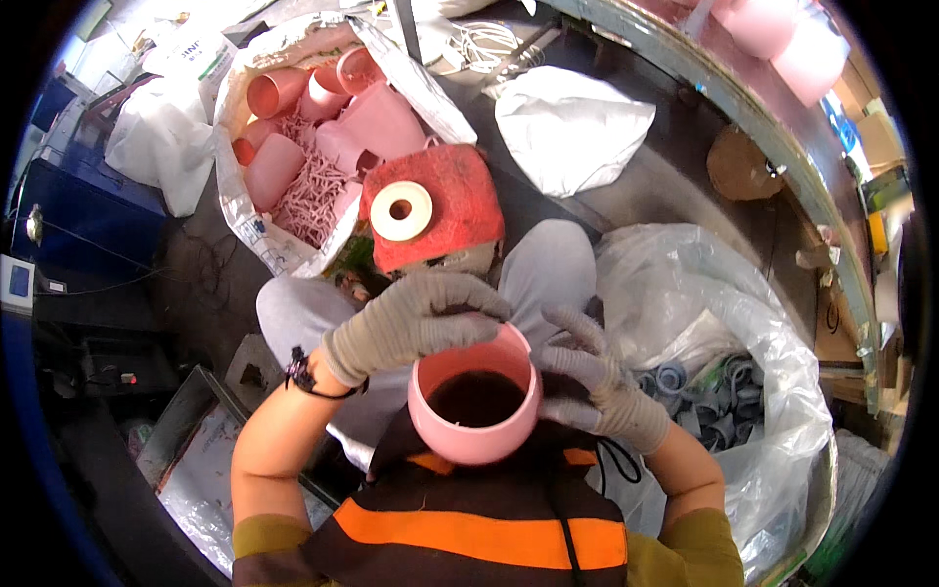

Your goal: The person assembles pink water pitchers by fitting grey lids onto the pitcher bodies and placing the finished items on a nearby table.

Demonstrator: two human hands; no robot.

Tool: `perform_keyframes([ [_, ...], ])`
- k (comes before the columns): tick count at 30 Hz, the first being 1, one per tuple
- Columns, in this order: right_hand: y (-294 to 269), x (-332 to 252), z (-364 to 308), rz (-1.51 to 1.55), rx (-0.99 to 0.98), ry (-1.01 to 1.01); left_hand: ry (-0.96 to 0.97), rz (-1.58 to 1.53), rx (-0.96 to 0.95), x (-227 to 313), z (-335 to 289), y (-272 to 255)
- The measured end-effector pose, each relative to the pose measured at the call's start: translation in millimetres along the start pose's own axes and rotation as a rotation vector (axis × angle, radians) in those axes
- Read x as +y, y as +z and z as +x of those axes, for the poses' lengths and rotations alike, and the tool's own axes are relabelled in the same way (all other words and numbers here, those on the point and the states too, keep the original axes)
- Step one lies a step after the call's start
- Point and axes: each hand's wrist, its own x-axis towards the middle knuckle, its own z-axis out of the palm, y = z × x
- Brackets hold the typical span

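A pink hollow plastic piece [469, 445], round-walled with a wide mouth facing up, is held in front of my body. Its inside looks dark. My left hand [416, 323], in a grey knit glove, reaches over its far rim with the fingers bent onto the edge. On its right side my right hand [606, 386], also gloved, cups the wall with thumb and fingers apart. A thin pink edge stands out at the rim between the two hands. Part of the rim is hidden by the left fingers.
Ahead stands a red padded block [460, 201] with a cream tape roll [416, 223] on it. Behind it, a white sack [235, 161] holds pink pieces and thin pink strips. To my right, a clear plastic bag [773, 342] contains grey rings. A white bag [577, 127] lies farther off.
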Motion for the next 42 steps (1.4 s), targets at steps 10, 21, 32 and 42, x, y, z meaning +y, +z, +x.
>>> perform_keyframes([
  [10, -14.6, -13.7, 13.4, -0.1, -0.022, -0.144, 0.151, 0.066, 0.258, 13.1, -8.1, 21.3],
  [21, -13.7, 78.9, -100.5, -0.615, 0.247, 0.518, 0.076, -0.013, 0.654, -43.6, -3.9, 30.4],
  [32, -84.9, 215.4, -348.9, -1.419, -0.397, 1.152, -0.209, -0.466, 0.47, -58.0, 22.9, 33.8],
  [42, -92.0, 277.5, -382.4, -0.642, 0.531, 1.877, -0.211, -0.88, 0.388, -55.9, 18.1, 39.5],
])
